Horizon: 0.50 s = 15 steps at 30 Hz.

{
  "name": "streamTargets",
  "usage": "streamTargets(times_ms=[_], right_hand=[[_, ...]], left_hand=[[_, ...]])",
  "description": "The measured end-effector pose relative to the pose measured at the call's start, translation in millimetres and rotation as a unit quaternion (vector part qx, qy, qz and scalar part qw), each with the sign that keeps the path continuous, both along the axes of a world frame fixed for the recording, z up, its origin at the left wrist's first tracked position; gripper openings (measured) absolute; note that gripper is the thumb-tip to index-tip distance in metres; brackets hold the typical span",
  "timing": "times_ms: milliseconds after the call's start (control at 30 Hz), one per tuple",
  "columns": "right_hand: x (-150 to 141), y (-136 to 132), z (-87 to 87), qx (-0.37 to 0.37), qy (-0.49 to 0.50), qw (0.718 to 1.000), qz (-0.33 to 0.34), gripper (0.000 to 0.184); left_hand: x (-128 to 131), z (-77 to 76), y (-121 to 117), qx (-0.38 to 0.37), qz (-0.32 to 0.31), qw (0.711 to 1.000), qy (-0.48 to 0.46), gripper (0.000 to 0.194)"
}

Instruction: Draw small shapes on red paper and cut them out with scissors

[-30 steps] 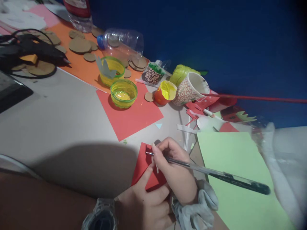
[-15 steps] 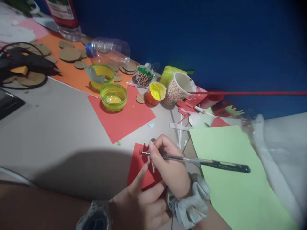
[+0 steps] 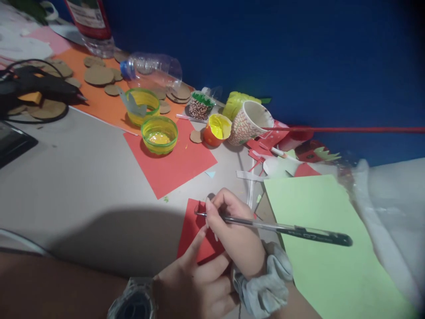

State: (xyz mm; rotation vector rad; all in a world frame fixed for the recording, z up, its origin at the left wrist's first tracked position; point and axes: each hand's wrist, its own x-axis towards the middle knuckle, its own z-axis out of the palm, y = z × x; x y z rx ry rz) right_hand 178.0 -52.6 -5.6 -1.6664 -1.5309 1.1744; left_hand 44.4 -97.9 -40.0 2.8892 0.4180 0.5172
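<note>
My right hand grips a black gel pen, its tip resting on a small red paper near the upper left corner. A small dark mark shows at the tip. My left hand lies with fingers spread, index fingertip on the red paper and the other fingers along its lower edge; part of the paper is hidden under both hands. Beyond it lies a larger red sheet, with a yellow and green bowl standing on its upper left part.
A light green sheet lies at the right. Painted cups, a clear plastic bottle and cardboard discs stand or lie toward the back. A glue gun is at the left. The blue partition bounds the far side.
The pen tip has shifted very slightly on the red paper, and the pen's rear end has dipped a little. The left hand keeps its place. The whole view has drifted slightly.
</note>
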Motion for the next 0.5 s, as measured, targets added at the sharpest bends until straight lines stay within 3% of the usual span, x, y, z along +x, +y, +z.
streamTargets(times_ms=[333,500], right_hand=[[-2.1,-0.3,0.5,0.003,-0.006,1.000,-0.003,0.028],[-1.4,-0.2,0.0,-0.007,0.031,0.999,-0.012,0.029]], left_hand=[[1.6,2.0,0.6,0.047,0.073,0.994,-0.071,0.031],[0.6,5.5,2.7,0.038,0.042,0.997,-0.044,0.032]])
